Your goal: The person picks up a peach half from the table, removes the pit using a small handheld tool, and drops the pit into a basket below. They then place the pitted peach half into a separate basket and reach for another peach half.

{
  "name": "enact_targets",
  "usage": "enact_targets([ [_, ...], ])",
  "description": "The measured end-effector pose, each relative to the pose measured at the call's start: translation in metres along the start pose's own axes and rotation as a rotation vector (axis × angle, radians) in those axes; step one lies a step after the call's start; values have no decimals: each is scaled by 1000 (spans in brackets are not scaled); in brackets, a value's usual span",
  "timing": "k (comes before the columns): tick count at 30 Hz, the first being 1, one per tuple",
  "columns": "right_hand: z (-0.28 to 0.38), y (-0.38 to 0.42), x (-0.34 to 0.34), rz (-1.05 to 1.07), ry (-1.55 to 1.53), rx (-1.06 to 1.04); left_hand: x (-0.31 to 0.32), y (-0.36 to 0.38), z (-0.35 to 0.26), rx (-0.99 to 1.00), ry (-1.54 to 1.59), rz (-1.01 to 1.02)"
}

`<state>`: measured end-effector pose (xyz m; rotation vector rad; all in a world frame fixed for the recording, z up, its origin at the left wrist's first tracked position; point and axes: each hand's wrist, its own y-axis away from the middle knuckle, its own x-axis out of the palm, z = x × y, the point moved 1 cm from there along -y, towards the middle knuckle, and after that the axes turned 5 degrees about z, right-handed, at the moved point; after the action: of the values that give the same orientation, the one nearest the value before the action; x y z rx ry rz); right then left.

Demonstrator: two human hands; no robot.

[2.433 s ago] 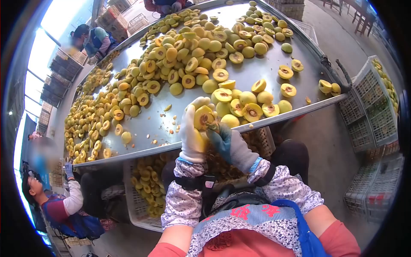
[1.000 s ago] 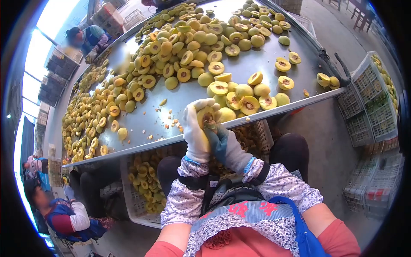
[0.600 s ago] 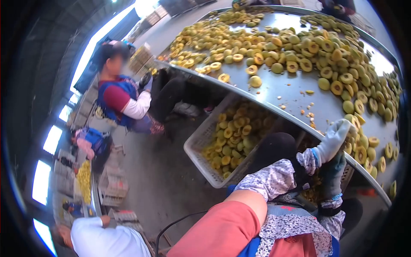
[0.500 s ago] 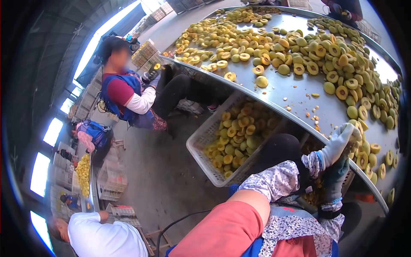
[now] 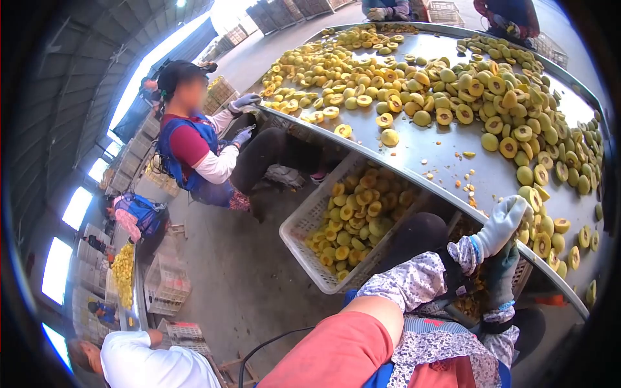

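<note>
The left hand (image 5: 503, 226) and right hand (image 5: 501, 277) meet at the edge of the desk (image 5: 424, 145), beside halved fruit (image 5: 542, 244), where steady, close-set fingers serve best, though whether they grip any is hidden.

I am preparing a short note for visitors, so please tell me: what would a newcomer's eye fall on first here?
First, the halved yellow-green stone fruit, heaped across the large metal table. Next, the white crate holding more of it, on the floor by the table's near edge. At lower right, the wearer's gloved left hand and right hand are close together at that edge.
</note>
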<state>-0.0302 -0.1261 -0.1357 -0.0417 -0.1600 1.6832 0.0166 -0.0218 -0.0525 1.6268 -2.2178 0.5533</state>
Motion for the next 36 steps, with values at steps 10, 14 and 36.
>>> enact_targets([
  [10, 53, 5, 16, -73, 195, 131, 9, 11, -45, 18, -390, 85],
  [14, 93, 3, 24, -68, 109, 151, -18, -3, -50, -19, -115, 68],
  [36, 76, 9, 44, 39, -98, 170, -12, 8, -28, 38, 318, 22],
])
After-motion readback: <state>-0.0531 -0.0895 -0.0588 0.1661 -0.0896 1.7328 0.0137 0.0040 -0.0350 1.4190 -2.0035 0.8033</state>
